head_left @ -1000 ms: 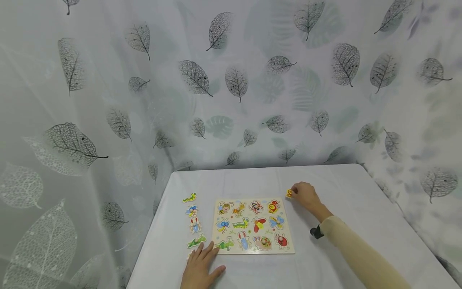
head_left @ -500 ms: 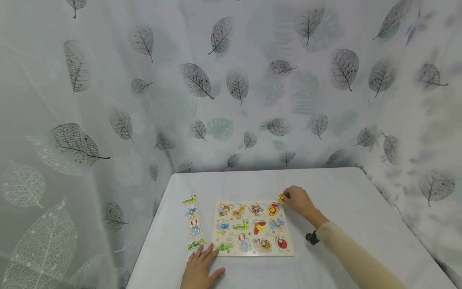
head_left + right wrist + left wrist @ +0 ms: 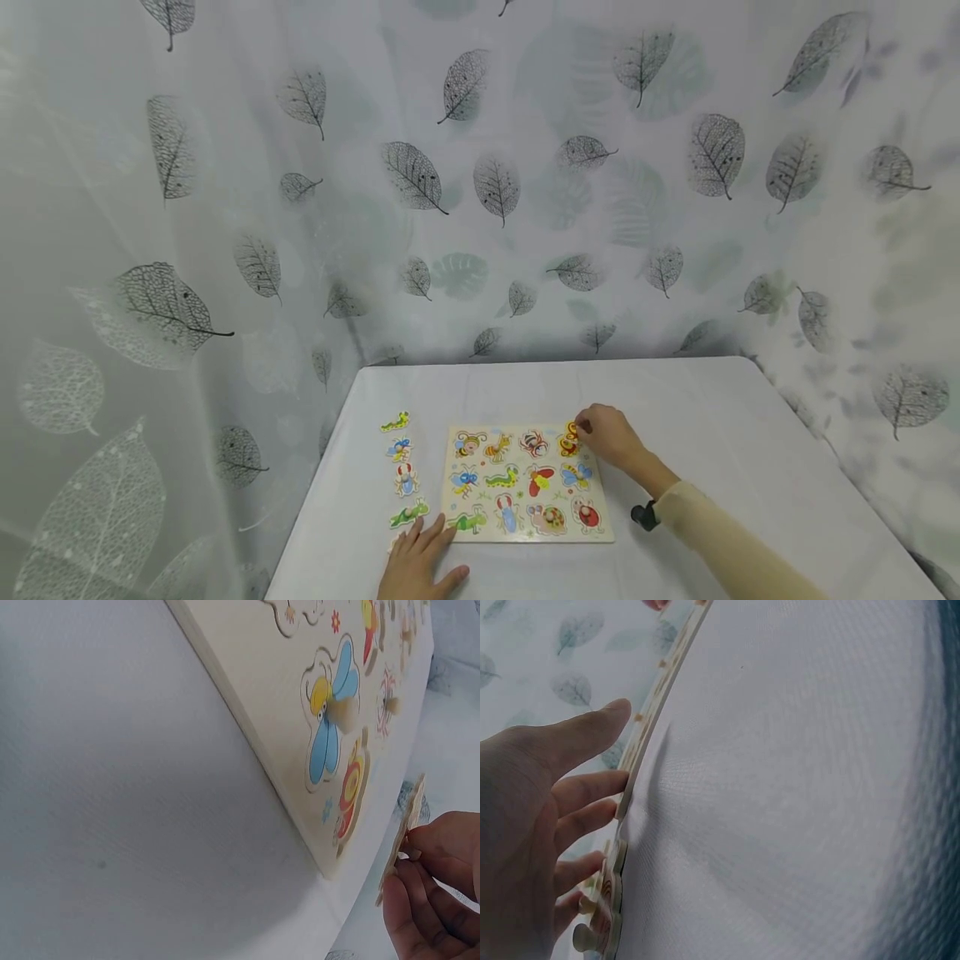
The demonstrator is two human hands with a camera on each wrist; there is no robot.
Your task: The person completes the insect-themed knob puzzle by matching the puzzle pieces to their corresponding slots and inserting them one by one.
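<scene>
1. From here I see the right hand (image 3: 611, 435) pinching a yellow and red bug piece (image 3: 406, 823) by the little knob on its back.
2. That piece is up over the far right corner of the board (image 3: 255, 675). The right wrist view shows a gap between them, and the piece is tilted.
3. A yellow and red bug picture (image 3: 349, 791) is in that corner of the board.
4. Next to it, a blue-winged bug (image 3: 322, 757) with a knob sits on the board near the right edge.
5. I see the left hand (image 3: 415, 562) with its fingers spread. One finger touches the board's near left corner.
6. Toward the left edge of the worktop (image 3: 675, 392), four bugs make a line: caterpillar (image 3: 395, 422), fly (image 3: 400, 450), beetle (image 3: 406, 480) and grasshopper (image 3: 408, 512).
7. The grasshopper is just beside the left fingers.
8. A leafy curtain (image 3: 517, 108) hangs behind the far edge.
</scene>
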